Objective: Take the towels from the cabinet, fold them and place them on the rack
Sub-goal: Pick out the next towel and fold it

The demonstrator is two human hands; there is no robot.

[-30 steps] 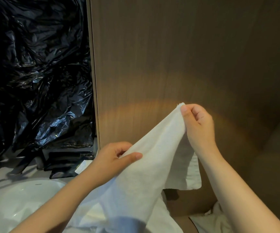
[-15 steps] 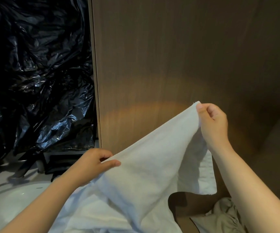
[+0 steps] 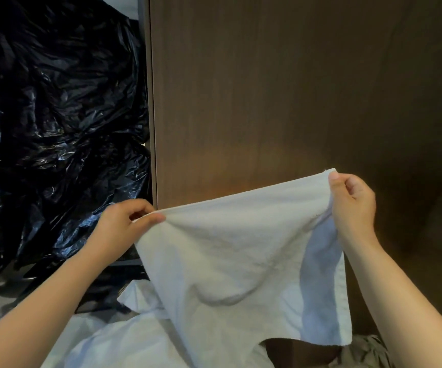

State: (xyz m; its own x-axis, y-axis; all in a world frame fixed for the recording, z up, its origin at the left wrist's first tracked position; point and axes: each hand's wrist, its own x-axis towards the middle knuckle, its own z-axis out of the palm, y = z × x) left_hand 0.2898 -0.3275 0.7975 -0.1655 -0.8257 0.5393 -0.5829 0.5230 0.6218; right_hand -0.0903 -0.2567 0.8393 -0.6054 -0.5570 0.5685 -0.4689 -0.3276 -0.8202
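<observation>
Both forearms run off the lower edge of the picture, so only the hands and bare arms of the person show. The left hand (image 3: 120, 228) pinches the upper left corner of a white towel (image 3: 230, 261) between thumb and curled fingers; the fingertips themselves are tucked behind the cloth edge and hard to make out. The right hand (image 3: 352, 205) pinches the upper right corner, thumb on the near side, the other fingers folded behind the cloth and mostly hidden. Between the two grips the top edge is stretched nearly straight, rising toward the right grip. Below the grips the towel hangs as a wrinkled sheet; under the right grip a second layer falls behind the front one, and its bottom edge ends in a frayed hem.

Beneath the left grip lies more white cloth (image 3: 124, 338), bunched and cut off by the bottom of the frame; whether it is part of the same towel cannot be told. Under the right grip, at the lower edge, a greyish crumpled cloth (image 3: 363, 353) sits in a dark recess, only partly visible. Behind the towel stands a brown wood panel (image 3: 280, 102). Left of the left grip hangs crinkled black plastic (image 3: 55, 115), glossy, its lower part lost in shadow.
</observation>
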